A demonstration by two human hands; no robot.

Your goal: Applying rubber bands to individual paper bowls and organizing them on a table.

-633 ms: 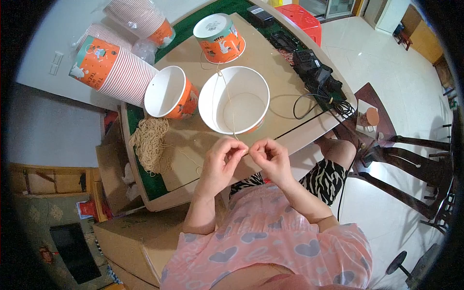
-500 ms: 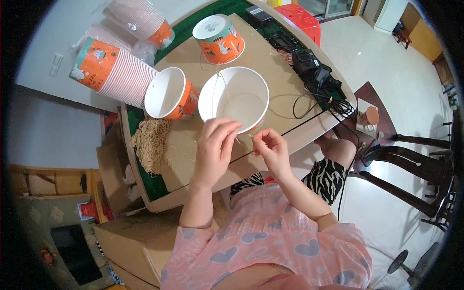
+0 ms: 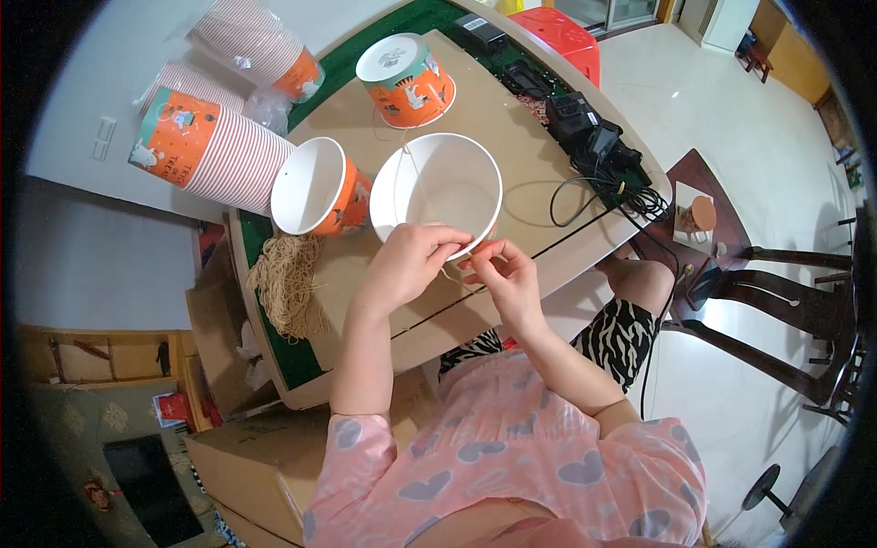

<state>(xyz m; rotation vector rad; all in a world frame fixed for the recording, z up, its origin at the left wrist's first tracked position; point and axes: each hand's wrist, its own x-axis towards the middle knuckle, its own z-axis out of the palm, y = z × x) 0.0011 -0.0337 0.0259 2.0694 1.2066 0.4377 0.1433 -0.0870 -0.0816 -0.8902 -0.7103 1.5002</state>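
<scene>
item: white paper bucket (image 3: pixel 438 187), lying tilted on a cardboard-covered table (image 3: pixel 512 119) with its open mouth towards the wearer, near rim just under both hands. left hand (image 3: pixel 409 265): fingers curled over the near rim, pressing it, apparently to steady the bucket; thumb hidden. right hand (image 3: pixel 507 274): thumb and forefinger pinched together on a thin pale string (image 3: pixel 449 272) at the rim; whether the string passes through a hole there cannot be told. a fine string also shows crossing the bucket's inside, likely a handle cord. adjacent: second bucket (image 3: pixel 320 187), orange outside and white inside, touching the first on its left, mouth also facing the wearer. upturned orange bucket (image 3: pixel 406 78) further back, standing base up. long stack of nested buckets (image 3: pixel 215 151) lying on its side at the left edge, another stack in plastic wrap (image 3: pixel 256 46) behind it. bundle of pale cut strings (image 3: pixel 288 283) heaped at the left table edge, within reach of the left hand. black cables and adapters (image 3: pixel 594 151) at the right edge. cardboard boxes (image 3: pixel 256 457) on the floor below.
</scene>
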